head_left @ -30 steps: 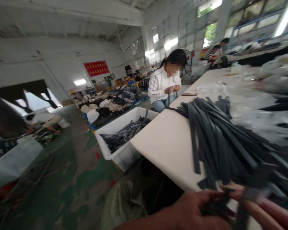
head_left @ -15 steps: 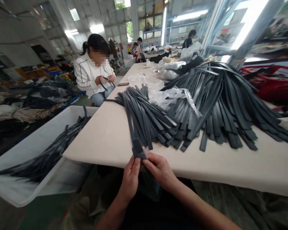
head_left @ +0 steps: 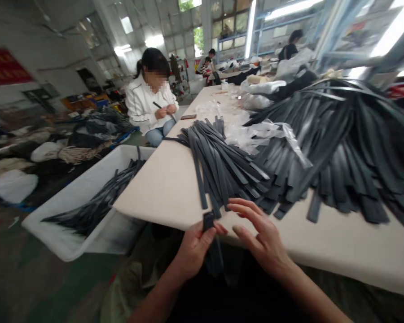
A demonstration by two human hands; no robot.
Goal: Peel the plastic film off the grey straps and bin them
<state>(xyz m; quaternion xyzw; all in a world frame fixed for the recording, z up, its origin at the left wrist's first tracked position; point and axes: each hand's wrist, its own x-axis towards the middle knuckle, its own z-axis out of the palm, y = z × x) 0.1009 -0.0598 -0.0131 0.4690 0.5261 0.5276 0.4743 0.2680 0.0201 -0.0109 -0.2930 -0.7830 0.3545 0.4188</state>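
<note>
My left hand [head_left: 197,251] pinches a dark grey flat strap [head_left: 208,220] just off the table's front edge. The strap's top end looks folded over, and its length hangs down toward my lap. To the right, my right hand [head_left: 261,231] is apart from that strap, its fingers spread and curved with nothing visible in them. Its fingertips are close to the ends of a smaller pile of similar straps [head_left: 222,161] on the table. A larger heap of straps [head_left: 343,148] spreads out on the right.
The pale table [head_left: 161,188] runs away from me. A white bin [head_left: 84,244] holding more straps stands at its left. Clear plastic bags [head_left: 256,134] lie among the piles. A co-worker in a white jacket [head_left: 151,105] sits at the left side, near a phone [head_left: 188,117].
My right hand has let go of the strap and moved right, fingers opening. My left hand keeps hold of the strap. The view has swung left.
</note>
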